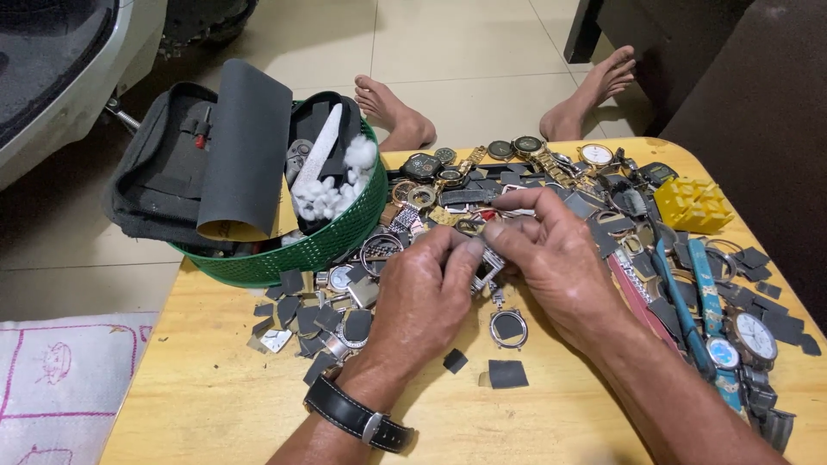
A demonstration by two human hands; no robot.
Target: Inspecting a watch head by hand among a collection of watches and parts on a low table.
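My left hand and my right hand meet over the middle of a small wooden table. Together they pinch a small square metal watch case between the fingertips. A round metal watch case lies on the table just below the hands, with a dark square scrap beneath it. My left wrist wears a black strap watch.
A green plastic basket holds a rolled sheet of dark sandpaper, cotton balls and a dark pouch. Several watches, straps and dark scraps cover the table. A yellow plastic block sits at right. Two bare feet rest on the floor beyond.
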